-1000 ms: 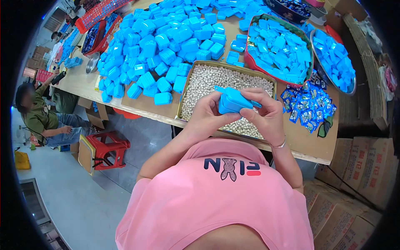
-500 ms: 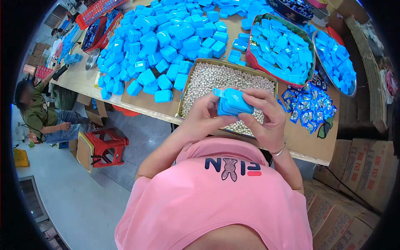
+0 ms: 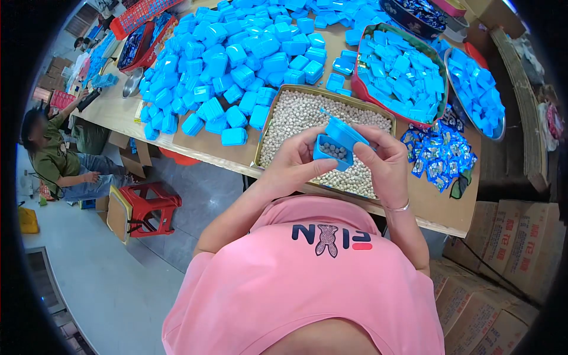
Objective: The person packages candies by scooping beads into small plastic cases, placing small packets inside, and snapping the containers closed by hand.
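My left hand (image 3: 299, 158) grips a small blue plastic box (image 3: 337, 165) from its left side, thumb along the front. Inside the box lie several small round pale pellets (image 3: 332, 150). Its blue lid (image 3: 346, 132) stands tilted up over the box, pinched at the right by my right hand (image 3: 384, 158). Whether lid and box are joined by a hinge, I cannot tell. Both hands are above a rectangular tin tray (image 3: 265, 126) filled with similar whitish pellets (image 3: 302, 109).
A large heap of closed blue boxes (image 3: 228, 65) covers the table's left and back. To the right are a red-rimmed tray (image 3: 356, 83) of blue pieces, a metal bowl (image 3: 502, 131) of more, and blue sachets (image 3: 438, 154). A person (image 3: 56, 160) sits far left beyond a red stool (image 3: 157, 207).
The blue box, closed half a second ago, is now open with pellets showing. My right hand has lifted the lid up, while my left hand stays on the box.
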